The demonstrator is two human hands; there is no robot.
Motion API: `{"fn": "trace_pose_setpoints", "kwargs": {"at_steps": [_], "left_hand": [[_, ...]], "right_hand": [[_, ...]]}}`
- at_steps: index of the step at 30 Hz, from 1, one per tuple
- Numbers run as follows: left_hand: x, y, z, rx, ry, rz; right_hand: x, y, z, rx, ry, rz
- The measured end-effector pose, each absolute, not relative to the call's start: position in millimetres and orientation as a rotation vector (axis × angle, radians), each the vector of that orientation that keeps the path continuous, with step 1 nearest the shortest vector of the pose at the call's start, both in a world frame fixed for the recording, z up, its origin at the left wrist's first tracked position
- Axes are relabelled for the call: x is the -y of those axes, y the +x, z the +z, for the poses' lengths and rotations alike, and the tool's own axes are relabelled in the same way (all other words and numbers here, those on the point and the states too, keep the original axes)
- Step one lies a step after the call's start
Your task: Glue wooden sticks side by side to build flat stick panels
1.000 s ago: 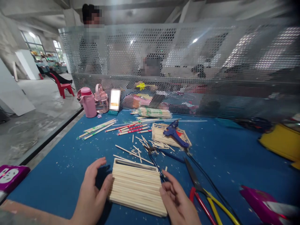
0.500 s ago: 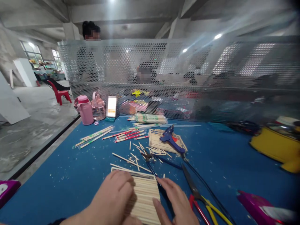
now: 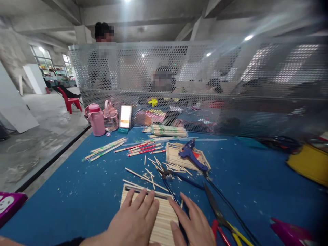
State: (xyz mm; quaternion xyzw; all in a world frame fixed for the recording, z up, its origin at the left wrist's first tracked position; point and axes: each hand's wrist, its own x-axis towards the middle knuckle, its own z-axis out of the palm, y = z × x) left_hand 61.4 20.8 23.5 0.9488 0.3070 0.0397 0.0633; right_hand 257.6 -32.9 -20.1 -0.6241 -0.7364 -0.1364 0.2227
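A panel of wooden sticks laid side by side rests on the blue table in front of me, with an open frame edge along its far side. My left hand lies flat over its left part, fingers stretched out and pointing away from me. At its right edge is my right hand, fingers apart, the fingertips at the panel's side. Just beyond the panel lie loose sticks and pliers with blue handles. To the right of my right hand are scissors with red and yellow handles.
A blue glue gun rests on a stick tray. Wrapped chopsticks lie farther back. A pink jug, a lit phone and a perforated metal screen stand behind. Purple power strips sit at the sides. People are beyond the screen.
My left hand has moved from the panel's left edge onto its top and flattened there. My right hand stays at the right edge, its fingers more spread. The camera view has tilted up.
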Motion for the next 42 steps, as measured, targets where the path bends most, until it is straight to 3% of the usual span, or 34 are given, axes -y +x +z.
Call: {"fn": "trace_pose_setpoints", "kwargs": {"at_steps": [8, 28, 37, 39, 42], "left_hand": [[-10.7, 61.0, 31.9, -1.003, 2.805, 0.157], [-12.1, 56.3, 25.4, -0.934, 2.823, 0.309], [-20.5, 37.0, 43.6, -0.961, 2.632, 0.748], [-39.2, 26.8, 52.5, -1.110, 2.515, 0.948], [-75.1, 13.1, 56.9, -1.286, 2.452, 0.906]], "right_hand": [[39.5, 243.9, -13.8, 1.913, -1.741, -0.186], [39.4, 239.4, -12.4, 1.810, -1.719, -0.158], [45.4, 246.9, -2.3, 1.568, -1.787, 0.027], [45.1, 258.0, 3.2, 1.634, -1.861, 0.027], [41.4, 270.6, 11.9, 1.895, -2.004, 0.017]]}}
